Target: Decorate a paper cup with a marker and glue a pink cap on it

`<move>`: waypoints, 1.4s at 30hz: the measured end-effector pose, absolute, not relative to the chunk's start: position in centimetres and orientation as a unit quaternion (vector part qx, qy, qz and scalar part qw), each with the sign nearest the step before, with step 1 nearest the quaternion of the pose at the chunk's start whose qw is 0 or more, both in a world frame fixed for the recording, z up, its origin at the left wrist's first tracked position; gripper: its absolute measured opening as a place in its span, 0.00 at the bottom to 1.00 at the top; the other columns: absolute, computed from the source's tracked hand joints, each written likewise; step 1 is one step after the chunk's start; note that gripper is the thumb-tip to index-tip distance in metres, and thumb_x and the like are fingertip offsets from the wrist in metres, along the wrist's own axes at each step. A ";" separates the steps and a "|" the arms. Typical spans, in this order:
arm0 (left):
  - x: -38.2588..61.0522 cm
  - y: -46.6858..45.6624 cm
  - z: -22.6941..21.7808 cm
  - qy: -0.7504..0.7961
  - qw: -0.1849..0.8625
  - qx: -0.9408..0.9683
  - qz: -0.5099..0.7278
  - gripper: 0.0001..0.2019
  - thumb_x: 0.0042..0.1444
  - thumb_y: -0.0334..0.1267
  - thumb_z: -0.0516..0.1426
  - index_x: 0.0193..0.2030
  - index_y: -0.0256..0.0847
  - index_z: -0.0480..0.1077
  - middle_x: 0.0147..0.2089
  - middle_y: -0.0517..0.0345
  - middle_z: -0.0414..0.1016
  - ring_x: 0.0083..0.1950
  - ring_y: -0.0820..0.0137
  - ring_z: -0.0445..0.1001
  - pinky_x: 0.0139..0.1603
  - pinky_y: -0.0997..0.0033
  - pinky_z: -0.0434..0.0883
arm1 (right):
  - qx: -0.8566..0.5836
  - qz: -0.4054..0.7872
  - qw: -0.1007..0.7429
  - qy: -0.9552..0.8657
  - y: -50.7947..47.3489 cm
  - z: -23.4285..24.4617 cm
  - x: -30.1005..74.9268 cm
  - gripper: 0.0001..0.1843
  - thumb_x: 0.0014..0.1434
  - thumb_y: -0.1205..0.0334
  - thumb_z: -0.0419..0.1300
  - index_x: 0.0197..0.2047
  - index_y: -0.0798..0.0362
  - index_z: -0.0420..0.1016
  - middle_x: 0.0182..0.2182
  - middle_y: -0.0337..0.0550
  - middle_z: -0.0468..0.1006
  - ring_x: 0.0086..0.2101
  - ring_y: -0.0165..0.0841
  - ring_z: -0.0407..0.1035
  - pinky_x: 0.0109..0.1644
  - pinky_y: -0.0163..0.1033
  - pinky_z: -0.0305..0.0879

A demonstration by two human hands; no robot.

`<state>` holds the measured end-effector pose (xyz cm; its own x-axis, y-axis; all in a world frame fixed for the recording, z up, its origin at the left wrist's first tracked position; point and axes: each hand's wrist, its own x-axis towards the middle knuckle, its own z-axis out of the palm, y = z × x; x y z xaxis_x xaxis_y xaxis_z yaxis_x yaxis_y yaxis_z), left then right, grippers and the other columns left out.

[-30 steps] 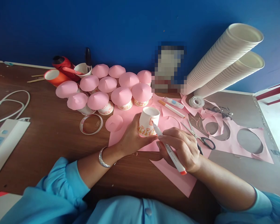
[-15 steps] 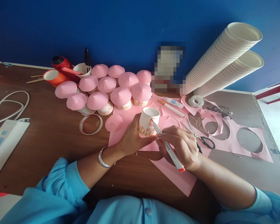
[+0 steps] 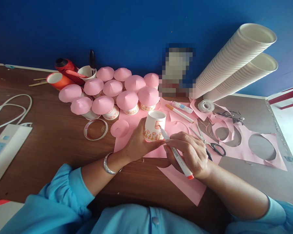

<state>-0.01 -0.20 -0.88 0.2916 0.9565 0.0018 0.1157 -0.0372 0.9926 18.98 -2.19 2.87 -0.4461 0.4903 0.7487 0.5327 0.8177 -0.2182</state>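
Note:
My left hand (image 3: 139,141) is closed around a white paper cup (image 3: 151,126), held tilted above pink paper (image 3: 134,143). Orange-red flowers and yellowish stems run along the cup's lower part, with a striped orange-red shape higher up. In my right hand (image 3: 189,151) is a white marker (image 3: 179,161) with an orange-red end; its tip is at the cup's side by the striped shape. Beyond my left hand stand several decorated cups (image 3: 131,110) topped with pink paper cones (image 3: 127,99). A flat pink cone (image 3: 119,128) lies near my left hand. Scissors (image 3: 210,143) lie beside my right hand.
Two tall stacks of paper cups (image 3: 234,61) lean at the back right. Cut pink sheets (image 3: 244,149), a clear tape roll (image 3: 206,106), a capped marker (image 3: 180,113) and a glue bottle (image 3: 183,107) lie right. A tape ring (image 3: 96,138), orange cup (image 3: 58,85) and power strip (image 3: 5,146) are left.
The striped shape on the cup shows more orange-red line work, including an outline. The cup has turned slightly in my left hand; the marker stays at its side.

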 end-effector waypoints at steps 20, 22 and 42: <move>0.0 0.0 -0.8 0.460 0.548 0.576 0.396 0.29 0.49 0.46 0.71 0.51 0.42 0.63 0.48 0.53 0.74 0.48 0.61 0.76 0.41 0.65 0.75 | -0.301 0.001 0.426 -0.853 -2.5 2.4 19.1 0.15 0.59 0.78 0.61 0.48 0.57 0.69 0.31 0.44 0.77 0.29 0.32 0.71 0.28 0.37 0.70; -0.1 0.0 -1.1 0.457 0.551 0.574 0.397 0.30 0.49 0.47 0.71 0.52 0.42 0.63 0.49 0.52 0.73 0.49 0.61 0.75 0.41 0.65 0.75 | -0.302 0.001 0.427 -0.852 -2.5 2.4 19.0 0.15 0.59 0.78 0.61 0.48 0.57 0.69 0.30 0.43 0.77 0.29 0.32 0.71 0.28 0.37 0.70; 0.0 -0.3 -0.4 0.445 0.520 0.619 0.385 0.27 0.50 0.43 0.72 0.50 0.42 0.62 0.48 0.55 0.74 0.47 0.64 0.76 0.41 0.67 0.75 | -0.296 -0.043 0.443 -0.845 -2.3 3.1 19.0 0.10 0.61 0.75 0.62 0.46 0.57 0.70 0.30 0.44 0.77 0.28 0.31 0.71 0.28 0.36 0.74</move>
<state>0.00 -0.34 -0.43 0.3083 0.9512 0.0133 0.1506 -0.0626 0.9866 19.02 -2.27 3.05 -0.4319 0.4627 0.7742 0.5389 0.8207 -0.1898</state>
